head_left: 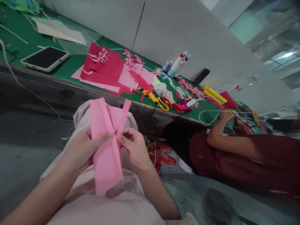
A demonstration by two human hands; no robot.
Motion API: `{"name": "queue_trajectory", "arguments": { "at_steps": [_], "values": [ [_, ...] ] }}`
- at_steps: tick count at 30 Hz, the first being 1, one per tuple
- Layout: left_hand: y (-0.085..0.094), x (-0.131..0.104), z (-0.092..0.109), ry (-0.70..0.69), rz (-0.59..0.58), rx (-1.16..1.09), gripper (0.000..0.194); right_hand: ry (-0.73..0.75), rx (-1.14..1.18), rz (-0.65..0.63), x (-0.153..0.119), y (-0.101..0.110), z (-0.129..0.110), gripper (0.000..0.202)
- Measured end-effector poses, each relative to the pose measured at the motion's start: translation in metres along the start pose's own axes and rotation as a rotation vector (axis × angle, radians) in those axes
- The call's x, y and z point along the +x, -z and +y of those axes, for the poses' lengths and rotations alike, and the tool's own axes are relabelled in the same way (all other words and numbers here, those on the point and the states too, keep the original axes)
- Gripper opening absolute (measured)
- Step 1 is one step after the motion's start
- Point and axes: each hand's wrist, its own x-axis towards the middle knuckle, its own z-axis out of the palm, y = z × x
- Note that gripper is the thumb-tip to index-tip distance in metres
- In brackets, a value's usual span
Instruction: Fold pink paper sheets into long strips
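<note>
A pink sheet of paper (103, 165), creased lengthwise and partly folded, is held upright above my lap. My left hand (85, 148) grips its left side, with the thumb pressed flat on the front near the middle crease. At the right edge my right hand (132, 143) pinches the paper between thumb and curled fingers, close to the left thumb. A narrow pink flap sticks up above the right hand. The fingers behind the paper are hidden.
Along the green table (58, 73) lie a phone (45, 58), red paper sheets (103, 64), yellow-handled scissors (156, 99) and paper scraps. A glue bottle (178, 64) stands against the wall. To the right a person in a dark red top (234, 153) reaches over the table. A white cable (206, 117) loops there.
</note>
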Motion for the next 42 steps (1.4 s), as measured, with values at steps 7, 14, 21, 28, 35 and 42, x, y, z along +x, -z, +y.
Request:
{"name": "queue_trajectory", "arguments": {
  "at_steps": [7,14,21,28,35,42],
  "values": [
    [0.004,0.002,-0.001,-0.036,0.005,0.066,0.05,-0.058,-0.011,-0.093,-0.002,0.004,-0.001,0.031],
    [0.005,0.003,-0.001,-0.043,0.001,0.056,0.047,-0.082,0.019,-0.076,-0.002,0.004,0.0,0.03],
    [0.006,0.004,0.0,-0.052,0.021,0.044,0.048,-0.005,0.07,-0.074,-0.003,0.003,0.007,0.025],
    [0.007,0.007,0.0,-0.071,0.032,0.053,0.05,-0.151,0.015,-0.092,-0.004,0.004,-0.001,0.036],
    [0.004,0.004,0.002,-0.064,-0.089,0.062,0.048,-0.083,-0.066,-0.029,-0.001,0.001,0.001,0.036],
    [-0.003,0.006,-0.004,-0.03,-0.079,0.175,0.048,0.033,-0.197,0.013,0.002,0.002,-0.003,0.026]
  ]
}}
